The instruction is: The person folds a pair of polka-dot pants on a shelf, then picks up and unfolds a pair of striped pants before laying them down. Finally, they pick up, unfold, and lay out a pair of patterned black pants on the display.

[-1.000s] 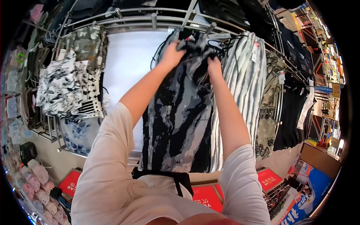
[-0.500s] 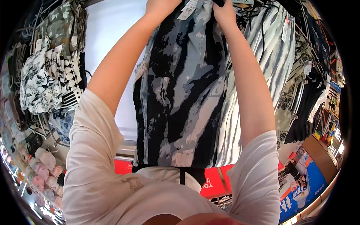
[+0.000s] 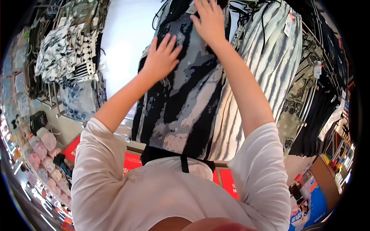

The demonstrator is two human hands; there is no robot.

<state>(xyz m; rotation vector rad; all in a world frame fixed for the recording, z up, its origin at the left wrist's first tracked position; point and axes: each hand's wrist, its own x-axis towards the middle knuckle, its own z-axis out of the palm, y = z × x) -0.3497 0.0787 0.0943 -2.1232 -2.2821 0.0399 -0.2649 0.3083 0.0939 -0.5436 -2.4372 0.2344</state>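
Note:
A pair of black, grey and pale pink patterned pants [image 3: 181,111] lies flat in front of me, its upper end cut off by the frame's top. My left hand [image 3: 162,57] rests on the upper left part of the fabric, fingers spread. Higher up and to the right, my right hand [image 3: 210,25] lies on the cloth with its fingers apart, close to a white size tag [image 3: 192,8]. Cream-and-grey striped pants [image 3: 266,57] with a black drawstring lie right beside, partly under my right forearm.
A white surface [image 3: 123,46] extends left of the pants. Racks of folded patterned clothes [image 3: 58,54] hang at the left, and black garments [image 3: 314,127] hang at the right. Pink packaged items [image 3: 46,150] line the lower left. Red boxes [image 3: 131,161] show below the table edge.
Both hands have let go of the pants' upper end and come down onto the fabric, fingers now spread. The view has shifted slightly, showing more of the left racks.

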